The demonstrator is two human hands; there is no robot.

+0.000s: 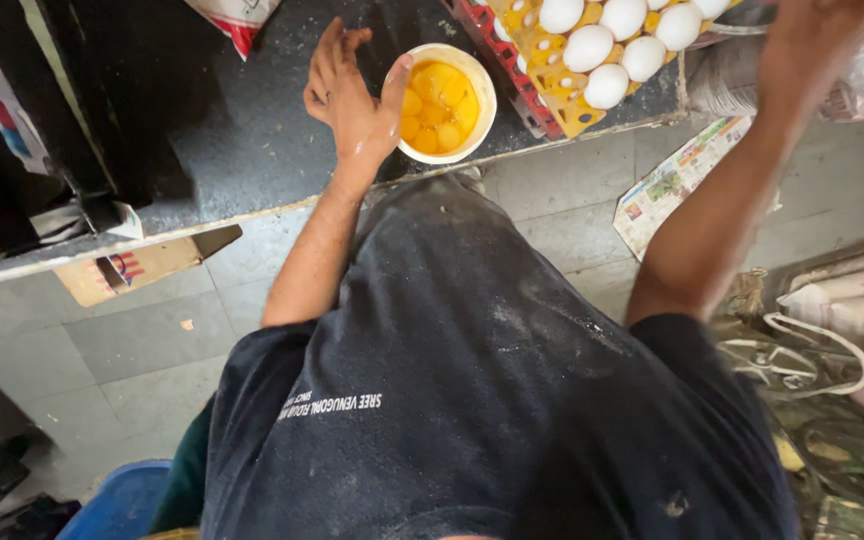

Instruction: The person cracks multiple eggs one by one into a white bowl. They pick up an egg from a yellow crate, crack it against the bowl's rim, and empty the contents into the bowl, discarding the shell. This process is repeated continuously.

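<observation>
Head view: my left hand (347, 95) lies spread on the dark worktop (222, 140), thumb touching the rim of the cream bowl of egg yolks (444, 103) at three o'clock from it. My right hand (810, 45) reaches past the egg tray (562, 105) at one o'clock; its fingers are blurred, so I cannot tell their grip. I would steady the bowl firmly.

newspaper (674, 182) on tiled floor (152, 340) | blue bin (120, 503) | cardboard box (137, 267)

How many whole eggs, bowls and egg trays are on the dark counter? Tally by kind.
White eggs: 7 in view, as the frame edge cuts the tray
Bowl of yolks: 1
Egg tray: 1
Total: 9
</observation>
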